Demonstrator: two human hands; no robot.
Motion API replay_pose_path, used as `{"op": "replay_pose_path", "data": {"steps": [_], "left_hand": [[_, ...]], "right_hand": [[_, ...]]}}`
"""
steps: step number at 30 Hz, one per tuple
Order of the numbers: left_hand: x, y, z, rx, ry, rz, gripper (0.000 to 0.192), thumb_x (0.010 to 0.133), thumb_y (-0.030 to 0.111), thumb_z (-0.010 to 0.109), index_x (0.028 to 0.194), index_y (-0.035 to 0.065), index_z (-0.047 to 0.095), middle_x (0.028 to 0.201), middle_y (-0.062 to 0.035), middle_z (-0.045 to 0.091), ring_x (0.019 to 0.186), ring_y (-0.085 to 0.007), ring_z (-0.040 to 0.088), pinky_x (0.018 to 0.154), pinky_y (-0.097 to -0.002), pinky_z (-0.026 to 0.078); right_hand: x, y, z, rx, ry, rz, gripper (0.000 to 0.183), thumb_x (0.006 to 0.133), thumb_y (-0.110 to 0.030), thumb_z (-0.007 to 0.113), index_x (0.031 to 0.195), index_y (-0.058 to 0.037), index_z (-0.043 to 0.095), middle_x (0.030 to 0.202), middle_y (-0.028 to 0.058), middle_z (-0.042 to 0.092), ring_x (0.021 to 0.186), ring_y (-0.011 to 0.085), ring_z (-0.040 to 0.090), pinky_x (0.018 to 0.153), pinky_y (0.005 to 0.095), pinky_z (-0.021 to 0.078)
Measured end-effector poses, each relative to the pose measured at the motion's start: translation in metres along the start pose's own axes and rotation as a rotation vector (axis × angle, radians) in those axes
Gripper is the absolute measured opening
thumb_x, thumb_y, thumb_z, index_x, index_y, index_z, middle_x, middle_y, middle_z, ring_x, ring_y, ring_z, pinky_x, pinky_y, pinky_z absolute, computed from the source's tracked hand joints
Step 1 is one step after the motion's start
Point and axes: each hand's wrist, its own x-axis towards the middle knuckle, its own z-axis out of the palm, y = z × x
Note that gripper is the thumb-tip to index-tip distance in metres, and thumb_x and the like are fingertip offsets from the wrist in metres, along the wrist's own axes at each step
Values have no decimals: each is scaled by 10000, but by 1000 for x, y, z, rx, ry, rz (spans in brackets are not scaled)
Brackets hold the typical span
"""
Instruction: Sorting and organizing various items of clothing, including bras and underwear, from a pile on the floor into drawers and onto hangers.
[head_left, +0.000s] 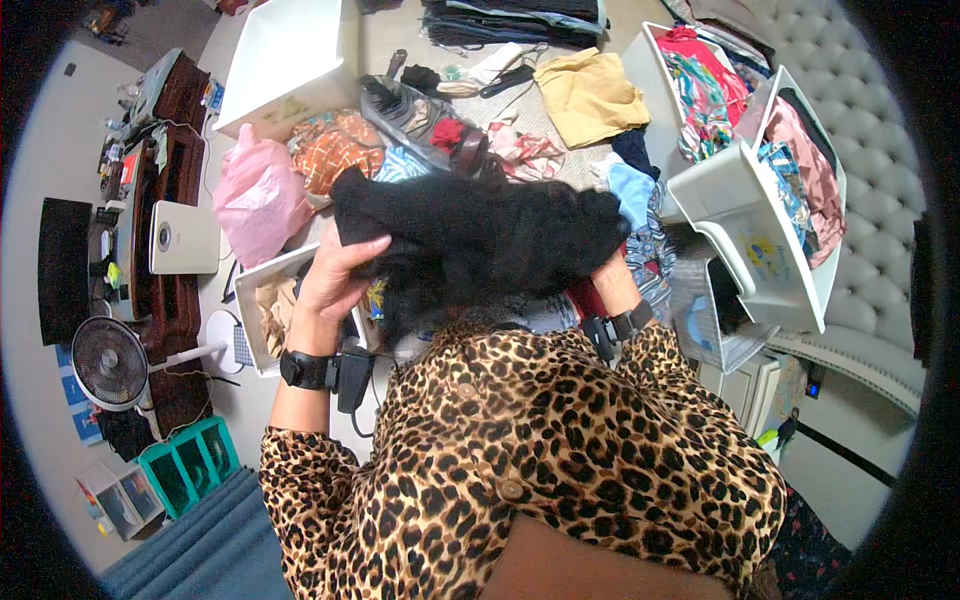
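A bunched black garment (465, 232) hangs between my hands, close in front of my chest. At its left end my left hand (341, 270) pinches the cloth, thumb lying on top. My right hand (616, 279) is at the garment's other end, its fingers mostly hidden behind the fabric. Under the garment on the left stands a white bin (259, 322) with beige cloth (276, 304) in it. Past the garment lie an orange patterned cloth (337, 154), a red-and-white cloth (525, 150) and a light blue cloth (630, 191).
A pink plastic bag (259, 195) and a large white bin (289, 82) stand at the left. Folded yellow cloth (589, 97) and stacked dark clothes (517, 22) lie farther back. White bins of clothes (750, 225) stand right, by a tufted headboard (847, 135). A fan (111, 362) is far left.
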Motion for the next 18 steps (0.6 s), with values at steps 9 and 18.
{"op": "replay_pose_path", "data": {"steps": [9, 18], "left_hand": [[-18, -13, -58, -367, 357, -121, 347, 687, -52, 551, 1012, 65, 517, 999, -86, 566, 894, -247, 561, 821, -361, 452], [-69, 28, -87, 145, 187, 350, 326, 527, -117, 486, 778, 77, 407, 850, -46, 451, 834, -188, 493, 786, -292, 423]], "right_hand": [[-3, 22, -5, -346, -88, -132, 205, 799, -139, 528, 979, -45, 558, 964, 103, 595, 867, 218, 571, 806, 350, 457], [8, -11, -6, 119, 183, 43, 154, 795, -2, 498, 927, -13, 578, 874, 89, 609, 764, 171, 596, 695, 281, 502]]}}
